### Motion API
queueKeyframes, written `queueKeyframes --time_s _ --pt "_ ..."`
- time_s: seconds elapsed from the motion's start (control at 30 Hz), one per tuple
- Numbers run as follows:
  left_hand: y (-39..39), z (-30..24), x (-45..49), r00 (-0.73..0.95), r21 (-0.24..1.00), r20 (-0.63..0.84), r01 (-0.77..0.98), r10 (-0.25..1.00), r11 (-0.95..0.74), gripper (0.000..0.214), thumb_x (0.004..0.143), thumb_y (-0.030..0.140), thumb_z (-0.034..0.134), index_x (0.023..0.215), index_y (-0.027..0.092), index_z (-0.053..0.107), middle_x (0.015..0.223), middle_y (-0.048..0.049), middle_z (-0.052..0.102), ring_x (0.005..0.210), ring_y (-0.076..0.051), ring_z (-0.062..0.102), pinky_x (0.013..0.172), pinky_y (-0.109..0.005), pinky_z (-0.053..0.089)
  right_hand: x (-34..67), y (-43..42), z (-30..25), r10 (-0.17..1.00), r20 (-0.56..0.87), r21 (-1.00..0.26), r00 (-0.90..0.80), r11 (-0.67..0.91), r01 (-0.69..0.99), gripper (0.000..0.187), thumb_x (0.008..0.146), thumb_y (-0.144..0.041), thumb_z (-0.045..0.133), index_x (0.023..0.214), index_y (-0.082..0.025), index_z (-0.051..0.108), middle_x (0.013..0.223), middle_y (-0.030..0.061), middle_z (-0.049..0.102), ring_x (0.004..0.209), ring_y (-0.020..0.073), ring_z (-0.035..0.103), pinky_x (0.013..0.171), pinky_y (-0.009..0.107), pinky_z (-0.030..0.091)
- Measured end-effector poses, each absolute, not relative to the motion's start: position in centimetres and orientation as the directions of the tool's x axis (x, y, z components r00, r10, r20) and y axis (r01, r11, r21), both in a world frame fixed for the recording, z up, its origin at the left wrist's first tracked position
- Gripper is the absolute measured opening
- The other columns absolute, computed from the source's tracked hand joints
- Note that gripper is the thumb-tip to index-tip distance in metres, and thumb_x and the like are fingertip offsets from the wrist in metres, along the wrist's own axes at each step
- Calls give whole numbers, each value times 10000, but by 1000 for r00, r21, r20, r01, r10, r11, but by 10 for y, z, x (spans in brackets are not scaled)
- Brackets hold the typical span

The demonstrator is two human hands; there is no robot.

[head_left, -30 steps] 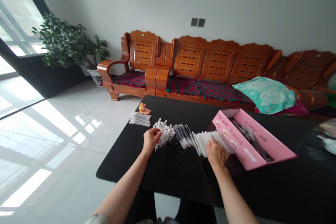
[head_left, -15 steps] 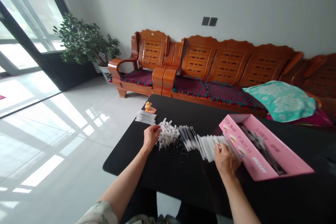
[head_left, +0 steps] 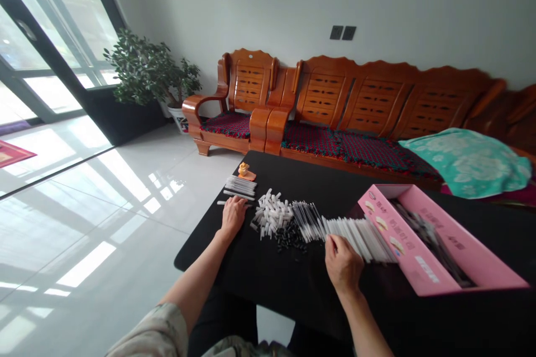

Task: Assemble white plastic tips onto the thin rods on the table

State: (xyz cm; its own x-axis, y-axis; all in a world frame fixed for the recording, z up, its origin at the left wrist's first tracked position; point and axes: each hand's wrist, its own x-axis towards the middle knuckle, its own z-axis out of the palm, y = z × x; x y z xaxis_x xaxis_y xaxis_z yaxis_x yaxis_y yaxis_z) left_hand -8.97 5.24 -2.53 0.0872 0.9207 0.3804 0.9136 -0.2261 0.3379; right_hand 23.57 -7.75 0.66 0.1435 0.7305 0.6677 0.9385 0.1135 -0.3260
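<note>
White plastic sticks [head_left: 240,184] lie stacked at the far left of the black tabletop [head_left: 201,256], and my left hand [head_left: 233,216] rests flat and open just below them. Rightward come a heap of white pieces [head_left: 272,213], black bits [head_left: 290,237], fanned clear rods [head_left: 307,222] and a leaning row of white tubes [head_left: 360,238], where my right hand [head_left: 343,264] sits with fingers drawn together, though I can't tell whether they clamp anything, beside the pink box [head_left: 435,240]. Since these piles nearly touch, one careless knock could topple the row and mix them.
</note>
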Motion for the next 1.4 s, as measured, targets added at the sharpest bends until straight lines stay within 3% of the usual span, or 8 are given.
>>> queueKeyframes --time_s 0.23,0.43,0.73,0.9,0.97,1.07,1.2,1.4 --pt "38 -11 -97 136 464 398 824 907 -327 178 920 222 513 890 218 688 892 -51 680 879 -220 612 981 -399 398 194 -64 24 870 473 -604 141 204 770 388 969 -441 419 855 -179 680 747 91 700 653 192 628 629 276 415" --pt "18 28 -60 319 496 492 662 810 -562 188 948 277 497 942 244 682 905 -41 694 911 -206 634 1115 -437 297 155 -29 44 994 107 -938 29 92 335 496 901 -605 463 742 -175 654 526 17 596 394 122 497 422 237 354" --pt "4 42 -29 431 514 555 495 712 -700 214 948 265 498 988 255 707 916 -52 692 903 -206 644 1142 -487 249 144 -22 38 994 -108 -994 -3 -108 31 454 777 -605 631 666 -165 606 457 -19 549 335 87 441 322 198 226" --pt "-1 40 -26 62 704 544 509 837 -496 201 905 343 571 991 235 717 972 -75 680 936 -235 615 933 -398 459 156 -23 31 980 -130 -986 151 -113 -120 392 740 -533 679 708 -150 602 489 -33 554 351 77 463 309 170 220" --pt "-1 37 -23 -72 855 382 407 921 -323 263 890 424 585 869 196 715 774 -51 651 704 -186 601 703 -313 504 159 -25 31 977 -112 -987 180 -87 -137 377 736 -514 692 728 -147 608 504 -32 562 365 74 475 316 164 237" --pt "2 29 -15 -34 998 55 42 998 -53 388 834 526 628 866 145 699 709 -31 626 519 -120 533 480 -235 438 159 -29 32 986 -81 -990 144 -64 -124 360 750 -493 697 763 -142 619 535 -24 588 386 69 489 331 155 253" --pt "8 23 -4 51 910 -109 -396 993 120 463 712 516 767 892 97 683 683 -24 620 562 -114 582 518 -220 486 156 -33 30 994 -95 -993 54 -91 -71 382 778 -511 678 787 -133 627 554 -12 611 389 68 500 337 149 267" --pt "14 26 3 61 856 -121 -500 991 136 435 624 441 853 802 85 677 605 -17 623 541 -118 601 566 -239 518 156 -33 25 994 -107 -991 3 -106 -86 461 842 -589 568 738 -141 605 483 -24 561 347 76 483 313 158 248"
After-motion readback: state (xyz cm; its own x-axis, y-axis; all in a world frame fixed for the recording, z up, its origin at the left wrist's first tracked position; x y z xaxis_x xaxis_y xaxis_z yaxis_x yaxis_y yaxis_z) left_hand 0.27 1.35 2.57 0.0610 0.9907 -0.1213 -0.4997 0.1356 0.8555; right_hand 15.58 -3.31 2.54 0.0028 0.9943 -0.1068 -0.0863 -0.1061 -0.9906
